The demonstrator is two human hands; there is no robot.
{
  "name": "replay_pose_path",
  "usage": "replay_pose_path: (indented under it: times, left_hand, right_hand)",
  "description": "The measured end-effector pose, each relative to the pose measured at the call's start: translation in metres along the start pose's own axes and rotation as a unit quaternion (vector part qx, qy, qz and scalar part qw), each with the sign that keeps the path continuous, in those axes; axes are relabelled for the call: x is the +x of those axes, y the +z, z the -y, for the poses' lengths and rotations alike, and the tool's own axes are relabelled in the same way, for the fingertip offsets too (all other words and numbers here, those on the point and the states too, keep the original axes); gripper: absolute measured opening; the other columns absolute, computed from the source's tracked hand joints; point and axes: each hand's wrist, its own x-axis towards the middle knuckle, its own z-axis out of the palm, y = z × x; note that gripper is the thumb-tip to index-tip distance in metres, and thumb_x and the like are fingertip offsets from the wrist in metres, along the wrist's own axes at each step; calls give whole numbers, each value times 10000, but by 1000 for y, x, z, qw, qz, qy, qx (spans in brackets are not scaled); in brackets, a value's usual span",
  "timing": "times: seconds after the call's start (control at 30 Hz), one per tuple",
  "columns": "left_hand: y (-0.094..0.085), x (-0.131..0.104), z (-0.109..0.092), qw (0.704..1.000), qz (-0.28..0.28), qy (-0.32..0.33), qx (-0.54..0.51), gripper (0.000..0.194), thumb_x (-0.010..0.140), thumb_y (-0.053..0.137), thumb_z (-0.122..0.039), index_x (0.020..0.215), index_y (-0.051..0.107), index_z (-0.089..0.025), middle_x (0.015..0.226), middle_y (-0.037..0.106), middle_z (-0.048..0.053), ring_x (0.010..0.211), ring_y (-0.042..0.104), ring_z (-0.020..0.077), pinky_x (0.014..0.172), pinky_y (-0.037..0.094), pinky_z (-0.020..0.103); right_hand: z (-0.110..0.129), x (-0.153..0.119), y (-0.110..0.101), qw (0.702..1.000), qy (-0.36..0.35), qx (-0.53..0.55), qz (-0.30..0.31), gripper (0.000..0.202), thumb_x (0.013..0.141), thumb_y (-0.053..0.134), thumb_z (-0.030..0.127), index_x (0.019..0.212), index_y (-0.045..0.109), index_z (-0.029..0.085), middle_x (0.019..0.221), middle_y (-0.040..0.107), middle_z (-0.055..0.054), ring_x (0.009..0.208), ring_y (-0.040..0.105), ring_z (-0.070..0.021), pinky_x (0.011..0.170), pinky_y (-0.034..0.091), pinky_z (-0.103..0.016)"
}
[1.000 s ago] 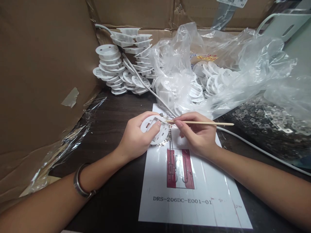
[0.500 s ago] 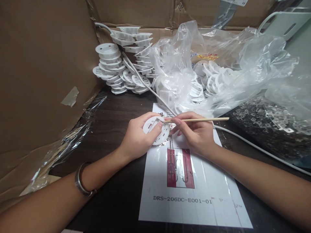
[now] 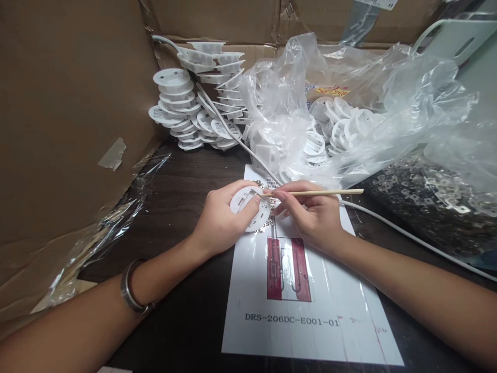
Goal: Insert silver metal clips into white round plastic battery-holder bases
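Note:
My left hand [image 3: 223, 220] is closed on a round white plastic disc [image 3: 261, 220] with slots and raised parts, its thumb lying across the face. Between the fingers of my right hand [image 3: 312, 210] is a thin wooden stick [image 3: 330, 192], held almost level. The stick's left tip reaches the disc near my left thumb; whether it touches a part there is too small to tell. Small metal pieces [image 3: 267, 226] show around the disc's lower right edge, on the printed sheet [image 3: 248, 290] below.
Stacks of white discs [image 3: 171, 77] stand at the back left. More lie in a clear plastic bag [image 3: 295, 67] behind my hands. Many small metal clips [image 3: 415, 197] fill a dark bag at right. A white cable [image 3: 407, 231] crosses the table, and cardboard [image 3: 70, 103] walls the left side.
The right end of the stick has shifted very slightly left and down. The disc has moved a little to the right; both hands keep their grip.

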Motion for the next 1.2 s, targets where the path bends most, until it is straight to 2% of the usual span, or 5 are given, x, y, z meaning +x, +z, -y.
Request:
replay_pose_path:
  times: [0.2,0.4,0.57,0.93,1.2]
  left_hand:
    - [1,2,1,1000,7,1,-1,134,806,590,-217,865,695,-158,807,710,7,722,636,136,632,490,202]
    - [1,0,-4,1000,-3,-12,-22,134,809,594,-214,887,688,-157,800,706,-6,704,626,115,623,481,176]
    - [0,0,-3,999,-10,-30,-31,126,804,592,-210,872,683,-153,765,692,-12,666,610,107,599,471,172]
    - [1,1,-2,995,-4,-78,-63,121,781,615,-227,832,687,-144,693,671,-2,600,597,109,513,459,167]
    - [0,2,-3,992,3,-92,-83,116,767,619,-221,815,690,-142,661,654,-7,544,580,95,450,439,148]
  right_hand:
    - [-2,0,-1,999,-9,-43,16,105,866,613,138,879,717,148,867,708,-17,803,692,-111,575,553,-156]
    - [0,0,-2,999,-3,34,6,85,888,593,157,856,671,149,820,682,0,558,653,-58,480,522,-133]
    - [-1,-1,-2,996,22,83,28,132,919,564,215,814,611,150,863,690,-23,560,655,-70,463,505,-148]
    - [0,0,-1,997,-45,-52,45,134,897,561,120,941,683,153,866,693,-9,597,634,-48,535,525,-148]
    - [-2,-1,0,994,-72,-67,41,109,886,595,150,954,679,136,907,714,-23,662,652,-80,566,538,-199]
